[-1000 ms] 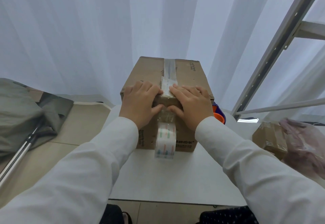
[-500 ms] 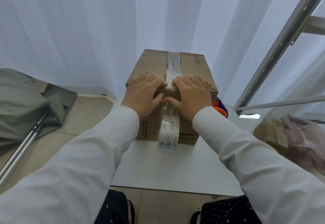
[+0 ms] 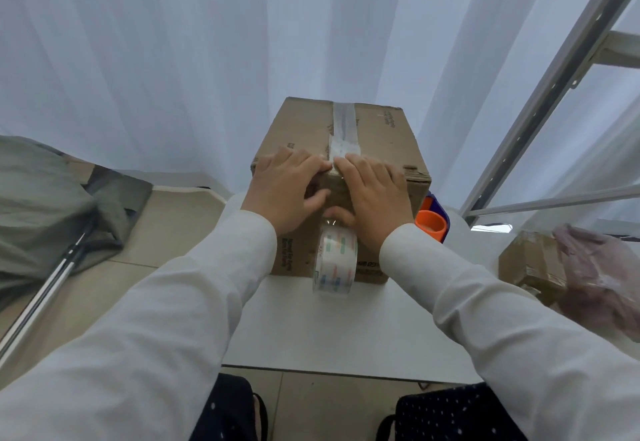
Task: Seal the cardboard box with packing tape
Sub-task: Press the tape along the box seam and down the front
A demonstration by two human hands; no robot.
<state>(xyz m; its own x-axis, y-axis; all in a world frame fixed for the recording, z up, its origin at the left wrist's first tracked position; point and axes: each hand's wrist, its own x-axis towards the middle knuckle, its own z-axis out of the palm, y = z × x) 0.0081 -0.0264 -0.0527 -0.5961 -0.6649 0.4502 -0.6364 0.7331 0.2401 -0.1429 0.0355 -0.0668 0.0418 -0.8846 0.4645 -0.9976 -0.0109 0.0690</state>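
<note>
White table [image 3: 332,333], smooth and matte, set over a floor of pale beige tiles [image 3: 166,232]. Behind, sheer white curtains [image 3: 156,59] in long soft folds; at right, a slanted grey metal frame [image 3: 540,94] with small holes along its rail. On the floor at left, crumpled grey-green cloth [image 3: 41,205] beside a thin metal pole [image 3: 45,295].

Near the far edge of the table, a brown cardboard box [image 3: 381,135], matte and squarish, with a worn, crinkled near edge. Down the middle of its lid, a glossy strip of clear tape [image 3: 343,125], wrinkled toward the near edge. Against the box's front face, a roll of tape [image 3: 335,264], clear with faint coloured marks, hanging from the strip.

Left hand [image 3: 287,191] spread flat and open over the near top edge, thumb pressing on the front face. Right hand [image 3: 375,198] likewise flat and unclenched, fingertips on the tape at the edge, thumb just above the roll. Long white sleeves [image 3: 173,302] on both arms.

Just right of the box, an orange ring [image 3: 430,224] on something blue. Farther right, a smaller cardboard box [image 3: 530,260] beside pinkish crinkled plastic [image 3: 599,278].
</note>
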